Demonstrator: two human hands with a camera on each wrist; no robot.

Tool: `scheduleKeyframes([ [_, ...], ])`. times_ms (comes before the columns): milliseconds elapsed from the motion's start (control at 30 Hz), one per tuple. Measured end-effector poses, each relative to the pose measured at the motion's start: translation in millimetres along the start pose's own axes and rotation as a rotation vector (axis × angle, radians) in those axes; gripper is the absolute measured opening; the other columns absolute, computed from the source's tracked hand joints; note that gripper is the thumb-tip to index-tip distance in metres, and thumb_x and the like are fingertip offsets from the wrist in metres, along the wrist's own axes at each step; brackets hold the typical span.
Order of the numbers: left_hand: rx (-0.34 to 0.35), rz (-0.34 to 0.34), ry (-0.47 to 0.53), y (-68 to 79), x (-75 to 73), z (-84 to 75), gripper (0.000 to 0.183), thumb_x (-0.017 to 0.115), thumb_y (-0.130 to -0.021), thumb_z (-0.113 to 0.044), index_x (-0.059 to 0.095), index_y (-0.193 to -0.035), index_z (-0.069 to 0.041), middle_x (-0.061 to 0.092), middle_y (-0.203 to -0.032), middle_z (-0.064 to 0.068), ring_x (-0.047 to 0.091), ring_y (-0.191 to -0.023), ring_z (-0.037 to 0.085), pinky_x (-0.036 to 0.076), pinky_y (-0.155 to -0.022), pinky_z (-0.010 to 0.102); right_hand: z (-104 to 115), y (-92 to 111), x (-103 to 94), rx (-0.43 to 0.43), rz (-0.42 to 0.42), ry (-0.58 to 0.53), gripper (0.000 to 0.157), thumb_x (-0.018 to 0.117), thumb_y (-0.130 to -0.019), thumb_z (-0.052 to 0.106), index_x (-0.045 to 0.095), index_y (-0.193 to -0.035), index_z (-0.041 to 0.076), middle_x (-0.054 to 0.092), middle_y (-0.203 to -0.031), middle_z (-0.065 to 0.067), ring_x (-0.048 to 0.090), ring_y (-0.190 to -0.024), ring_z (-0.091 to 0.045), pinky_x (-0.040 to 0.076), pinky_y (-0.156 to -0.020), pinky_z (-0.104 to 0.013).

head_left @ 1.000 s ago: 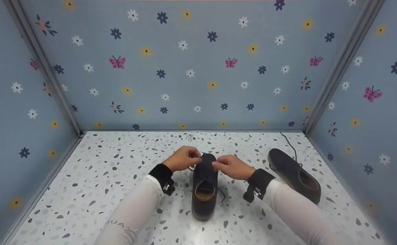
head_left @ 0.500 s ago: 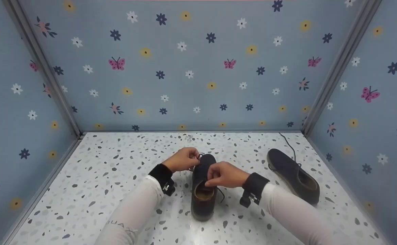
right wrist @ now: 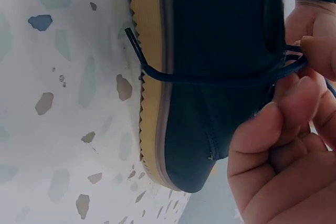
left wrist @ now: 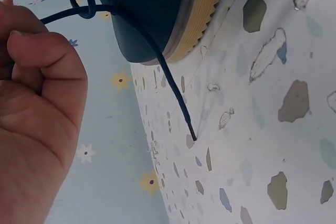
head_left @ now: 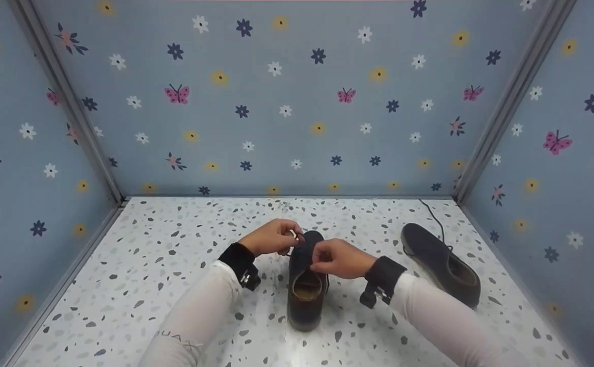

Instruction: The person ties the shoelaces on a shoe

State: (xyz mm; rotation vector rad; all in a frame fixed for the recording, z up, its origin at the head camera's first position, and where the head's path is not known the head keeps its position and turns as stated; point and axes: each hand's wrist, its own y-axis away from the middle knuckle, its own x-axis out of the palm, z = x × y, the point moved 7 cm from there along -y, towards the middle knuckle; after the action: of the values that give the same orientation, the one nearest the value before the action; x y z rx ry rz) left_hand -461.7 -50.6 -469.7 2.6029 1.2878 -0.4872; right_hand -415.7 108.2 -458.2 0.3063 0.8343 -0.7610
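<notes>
A dark navy lace-up shoe [head_left: 304,306] with a tan ridged sole stands upright on the speckled surface, toe away from me. My left hand [head_left: 271,238] is at the left of its lacing, thumb and fingers pinching the shoelace [left wrist: 157,51]. One lace end hangs down past the toe in the left wrist view. Over the tongue, my right hand [head_left: 343,259] has its fingers curled at the lace, fingertips close together by the left thumb. Another stretch of lace [right wrist: 220,81] crosses the shoe's side, its tip over the sole. The knot area is partly hidden by the fingers.
A matching shoe [head_left: 437,262] lies to the right, angled, its loose lace [head_left: 433,214] trailing to the back wall. Blue flowered panels [head_left: 287,137] enclose the back and both sides of the speckled tabletop [head_left: 174,285].
My right hand has moved from the shoe's right side inward and nearer me, over the tongue. The lace end at the right has drawn closer to the shoe. The left hand stays nearly in place.
</notes>
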Motion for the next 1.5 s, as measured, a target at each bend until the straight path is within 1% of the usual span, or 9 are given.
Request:
scheduleKeyframes([
  [167, 0.011, -0.001, -0.007, 0.5, 0.4, -5.2, 0.012, 0.064, -0.093, -0.011, 0.067, -0.103, -0.005, 0.056, -0.063, -0.010, 0.045, -0.053, 0.005, 0.048, -0.061, 0.023, -0.1, -0.7, -7.4, 0.002, -0.035, -0.063, 0.008, 0.078, -0.091, 0.011, 0.071, -0.089, 0.008, 0.072, -0.077, -0.001, 0.060, -0.065, -0.003, 0.051, -0.061, -0.021],
  [267, 0.012, -0.018, -0.016, 0.1, 1.2, -7.1, 0.007, 0.067, -0.092, -0.014, 0.066, -0.098, -0.011, 0.060, -0.066, -0.009, 0.049, -0.055, 0.005, 0.051, -0.062, 0.023, -0.8, -0.3, -8.0, 0.016, -0.034, -0.156, 0.007, 0.075, -0.090, 0.004, 0.070, -0.094, 0.001, 0.074, -0.080, -0.013, 0.063, -0.063, -0.007, 0.057, -0.060, -0.025],
  [400, 0.027, -0.021, -0.010, 0.1, 2.5, -8.3, 0.006, 0.067, -0.092, -0.013, 0.066, -0.098, -0.011, 0.063, -0.072, -0.010, 0.053, -0.059, 0.004, 0.053, -0.063, 0.023, -0.9, 2.6, -10.4, 0.021, -0.034, -0.209, 0.011, 0.071, -0.091, 0.001, 0.070, -0.102, -0.002, 0.074, -0.086, -0.022, 0.067, -0.066, -0.009, 0.061, -0.064, -0.026],
  [633, 0.062, 0.036, -0.014, 4.5, 4.5, -9.7, 0.010, 0.068, -0.094, -0.019, 0.066, -0.096, -0.009, 0.061, -0.076, -0.009, 0.056, -0.065, 0.006, 0.051, -0.063, 0.023, -5.6, 5.9, -13.7, 0.001, -0.044, -0.137, 0.009, 0.078, -0.093, 0.015, 0.077, -0.096, 0.007, 0.076, -0.081, -0.010, 0.060, -0.064, -0.001, 0.051, -0.061, -0.019],
  [833, 0.054, 0.022, -0.066, 5.4, 0.9, -8.3, 0.033, 0.064, -0.101, -0.036, 0.062, -0.087, -0.006, 0.057, -0.066, -0.008, 0.055, -0.061, 0.009, 0.048, -0.062, 0.026, -7.9, 6.0, -15.6, -0.011, -0.067, -0.083, 0.008, 0.077, -0.095, 0.019, 0.081, -0.098, 0.013, 0.080, -0.089, -0.006, 0.061, -0.071, 0.000, 0.050, -0.068, -0.019],
  [1033, 0.069, 0.018, -0.114, 5.3, -0.9, -8.0, 0.022, 0.070, -0.097, -0.025, 0.060, -0.079, -0.018, 0.056, -0.065, -0.010, 0.054, -0.059, 0.007, 0.047, -0.061, 0.025, -8.0, 7.0, -16.1, -0.017, -0.057, -0.070, 0.012, 0.075, -0.097, 0.021, 0.083, -0.103, 0.015, 0.080, -0.098, -0.005, 0.058, -0.068, -0.002, 0.048, -0.066, -0.019],
  [1167, 0.064, 0.024, -0.115, 6.5, -1.3, -7.9, 0.018, 0.072, -0.093, -0.018, 0.060, -0.081, -0.018, 0.058, -0.069, -0.011, 0.055, -0.060, 0.006, 0.049, -0.061, 0.023, -9.2, 7.8, -16.1, -0.010, -0.049, -0.047, 0.011, 0.075, -0.097, 0.021, 0.084, -0.102, 0.017, 0.080, -0.098, -0.003, 0.057, -0.069, -0.001, 0.048, -0.067, -0.019],
  [1267, 0.055, 0.032, -0.118, 7.0, -1.6, -7.0, 0.015, 0.073, -0.091, -0.014, 0.060, -0.083, -0.016, 0.059, -0.072, -0.010, 0.056, -0.062, 0.006, 0.049, -0.062, 0.023, -9.1, 8.3, -17.6, -0.028, -0.059, -0.024, 0.009, 0.075, -0.096, 0.019, 0.083, -0.098, 0.017, 0.079, -0.096, -0.003, 0.061, -0.076, -0.002, 0.050, -0.073, -0.021],
  [1500, 0.020, 0.052, -0.084, 11.5, -3.2, -4.9, 0.016, 0.072, -0.090, -0.008, 0.060, -0.086, -0.017, 0.063, -0.076, -0.009, 0.057, -0.063, 0.007, 0.048, -0.062, 0.025, -8.7, 10.2, -22.0, -0.084, -0.091, 0.028, 0.008, 0.073, -0.097, 0.017, 0.080, -0.096, 0.014, 0.077, -0.103, -0.004, 0.069, -0.103, -0.019, 0.055, -0.098, -0.041],
])
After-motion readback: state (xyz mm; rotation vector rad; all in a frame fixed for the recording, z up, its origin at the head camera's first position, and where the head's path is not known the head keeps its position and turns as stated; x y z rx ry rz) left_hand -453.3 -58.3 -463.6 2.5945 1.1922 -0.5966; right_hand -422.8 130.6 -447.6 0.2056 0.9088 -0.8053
